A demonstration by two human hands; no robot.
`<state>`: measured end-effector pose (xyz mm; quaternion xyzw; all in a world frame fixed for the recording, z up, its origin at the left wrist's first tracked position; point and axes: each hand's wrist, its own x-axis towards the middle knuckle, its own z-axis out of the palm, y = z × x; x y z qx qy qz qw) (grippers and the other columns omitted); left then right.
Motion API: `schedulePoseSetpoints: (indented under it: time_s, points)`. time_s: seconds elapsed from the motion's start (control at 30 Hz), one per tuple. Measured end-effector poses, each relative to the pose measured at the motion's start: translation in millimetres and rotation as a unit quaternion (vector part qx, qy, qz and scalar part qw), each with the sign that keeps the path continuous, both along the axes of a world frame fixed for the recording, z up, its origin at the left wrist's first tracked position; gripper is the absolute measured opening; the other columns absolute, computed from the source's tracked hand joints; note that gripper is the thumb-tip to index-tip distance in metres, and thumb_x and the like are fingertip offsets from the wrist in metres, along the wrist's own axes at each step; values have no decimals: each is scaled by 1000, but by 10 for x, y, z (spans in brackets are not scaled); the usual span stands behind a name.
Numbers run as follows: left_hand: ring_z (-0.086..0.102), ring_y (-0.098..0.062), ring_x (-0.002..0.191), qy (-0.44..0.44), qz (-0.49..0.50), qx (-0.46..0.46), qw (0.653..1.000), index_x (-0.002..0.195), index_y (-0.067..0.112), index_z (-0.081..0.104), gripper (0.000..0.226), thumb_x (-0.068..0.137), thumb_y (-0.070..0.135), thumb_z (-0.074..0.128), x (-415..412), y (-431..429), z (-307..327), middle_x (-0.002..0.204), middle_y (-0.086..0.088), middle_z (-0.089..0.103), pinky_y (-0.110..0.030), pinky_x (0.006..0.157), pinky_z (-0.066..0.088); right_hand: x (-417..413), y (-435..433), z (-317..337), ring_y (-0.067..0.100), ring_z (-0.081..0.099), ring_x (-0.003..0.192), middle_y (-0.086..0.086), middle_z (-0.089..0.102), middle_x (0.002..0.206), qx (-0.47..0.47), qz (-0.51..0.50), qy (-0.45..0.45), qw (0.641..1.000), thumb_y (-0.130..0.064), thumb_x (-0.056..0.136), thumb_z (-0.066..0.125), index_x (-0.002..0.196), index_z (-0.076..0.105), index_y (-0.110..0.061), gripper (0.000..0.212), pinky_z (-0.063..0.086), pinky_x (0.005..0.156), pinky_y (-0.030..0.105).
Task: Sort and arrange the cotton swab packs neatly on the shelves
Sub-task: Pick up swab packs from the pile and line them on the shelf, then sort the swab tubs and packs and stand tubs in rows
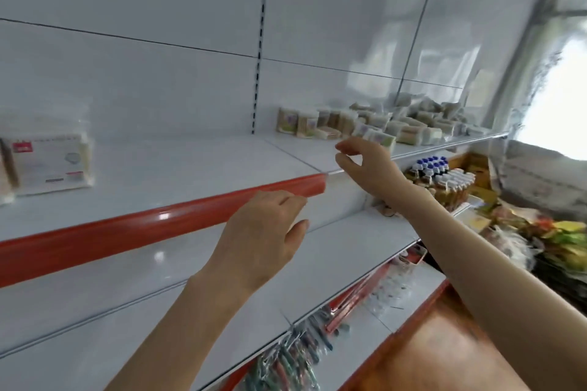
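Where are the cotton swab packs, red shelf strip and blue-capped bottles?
cotton swab packs (379, 123): head view, middle of heap.
red shelf strip (158, 220): head view, glossy front.
blue-capped bottles (430, 164): head view, a cap.

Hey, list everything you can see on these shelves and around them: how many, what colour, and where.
cotton swab packs: many, beige and white, right part of the upper shelf, a few standing in a row, the rest heaped
white packet: one, white with red marks, left end of the upper shelf
upper shelf: one, white
edge strip: one, red, front edge of the shelf's left section
blue-capped bottles: several, lower shelf at right
white-capped bottles: several, beside the blue-capped ones
pen packs: several, mixed colours, bottom centre
colourful packets: a pile, green and yellow, far right
left hand: open, in front of the strip's right end
right hand: open, by the nearest swab packs, holding nothing
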<state>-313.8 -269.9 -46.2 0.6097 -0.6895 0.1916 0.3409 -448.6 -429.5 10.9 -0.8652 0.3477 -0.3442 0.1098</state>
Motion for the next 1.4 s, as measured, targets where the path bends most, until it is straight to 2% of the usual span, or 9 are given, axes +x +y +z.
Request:
schedulePoseSetpoints:
  time_s: [0.17, 0.4, 0.6, 0.73, 0.83, 0.9, 0.97, 1.2, 1.4]
  points:
    - [69, -26, 72, 1, -34, 18, 999, 93, 8, 72, 28, 72, 26, 62, -522, -677, 48, 83, -6, 72, -32, 59, 55, -725, -507, -30, 17, 56, 109, 8, 63, 116, 6, -61, 7, 998, -19, 92, 53, 118, 59, -8, 29, 35, 86, 15]
    - [68, -25, 69, -23, -52, 27, 998, 88, 9, 70, 41, 79, 37, 42, -790, -1514, 57, 77, -5, 70, -36, 53, 57, -1049, -1196, -112, 14, 54, 110, 4, 61, 119, 9, -87, -7, 996, -21, 92, 52, 121, 58, -12, 30, 34, 85, 16]
    - [67, -26, 68, 2, -30, 6, 1000, 93, 8, 71, 26, 76, 26, 64, -740, -2216, 95, 78, -6, 70, -36, 53, 55, -1002, -1962, 20, 15, 55, 111, 5, 62, 119, -24, -73, -3, 997, -20, 93, 52, 123, 57, -8, 33, 34, 84, 14]
    - [66, -23, 63, 15, 3, -10, 1000, 90, 9, 71, 25, 74, 26, 63, -664, -2563, 122, 75, -4, 69, -31, 47, 51, -881, -2489, 24, 18, 54, 102, 5, 59, 110, -1, -84, 15, 996, -40, 88, 58, 121, 55, -6, 47, 41, 86, 25]
    - [66, -25, 85, 37, 37, 16, 999, 108, 10, 67, 28, 86, 28, 63, -684, -2728, 155, 94, -5, 69, -33, 63, 51, -745, -2767, -48, 23, 55, 103, 7, 58, 112, 52, -111, 61, 991, -54, 81, 60, 124, 50, -8, 63, 47, 88, 40]
    - [57, -20, 108, 63, 70, 26, 995, 128, 15, 55, 40, 93, 34, 53, -693, -2821, 169, 118, -1, 62, -30, 81, 45, -677, -2886, -101, 22, 55, 95, 5, 58, 106, 63, -99, 94, 989, -50, 80, 63, 120, 52, -8, 59, 48, 79, 36]
    - [52, -20, 115, 84, 87, 19, 992, 135, 15, 48, 46, 93, 36, 50, -684, -2901, 186, 126, -2, 56, -28, 86, 41, -658, -2985, -75, 18, 55, 86, 0, 59, 98, 64, -62, 103, 991, -44, 78, 69, 112, 57, -9, 50, 45, 69, 30]
    - [54, -15, 114, 305, 118, 20, 945, 145, 26, 28, 82, 75, 56, 56, -631, -3075, 407, 138, 3, 43, -30, 91, 45, -554, -3029, 311, 18, 60, 107, -10, 63, 105, 181, 282, 14, 942, -13, 66, 80, 92, 62, -30, 36, 52, 91, 36]
    - [69, -15, 87, 561, -4, -11, 827, 118, 14, 60, 70, 53, 37, 73, -604, -2976, 557, 112, -8, 64, -24, 71, 56, -311, -3022, 447, 7, 58, 111, -5, 59, 117, 233, 452, -56, 859, -6, 66, 75, 107, 55, -25, 49, 51, 91, 24]
